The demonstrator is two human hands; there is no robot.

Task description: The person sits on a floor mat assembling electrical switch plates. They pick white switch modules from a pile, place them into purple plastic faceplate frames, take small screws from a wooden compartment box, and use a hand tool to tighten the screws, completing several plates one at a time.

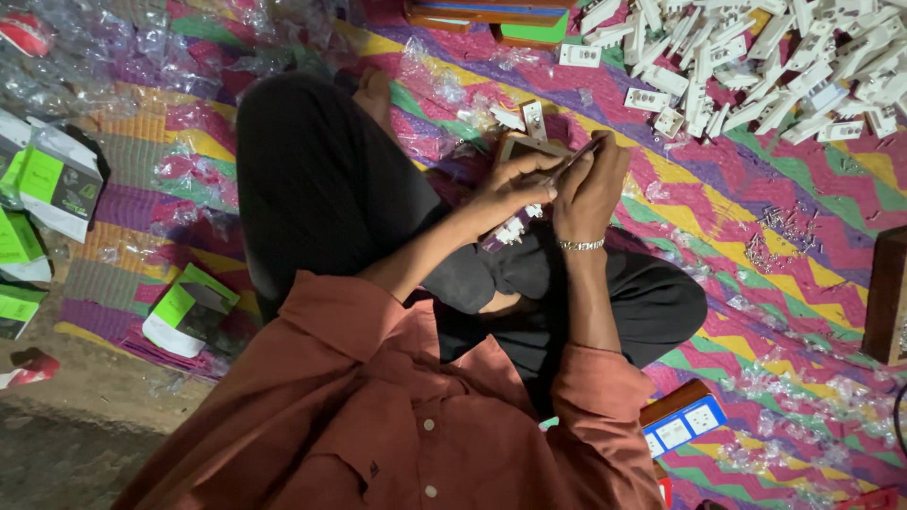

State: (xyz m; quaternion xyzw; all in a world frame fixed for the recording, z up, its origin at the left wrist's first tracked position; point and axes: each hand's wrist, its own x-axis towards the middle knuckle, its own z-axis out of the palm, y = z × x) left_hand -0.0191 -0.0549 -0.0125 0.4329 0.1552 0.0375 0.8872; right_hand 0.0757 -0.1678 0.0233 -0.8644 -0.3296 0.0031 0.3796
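**Q:** Where is the workpiece, and how does it lie?

**A:** I see a small wooden switch board (525,149) above the lap, mid-scene, over the striped mat (718,227). Its brown frame faces up; its long axis I cannot tell, as the hands cover much of it.

**Q:** State of the hands?

**A:** The left hand (505,194) is curled narrow around the board's near edge. The right hand (588,184), with a metal bracelet, is closed on a thin screwdriver (578,159) whose long axis runs from far right to near left. White switch parts (756,66) lie far right.
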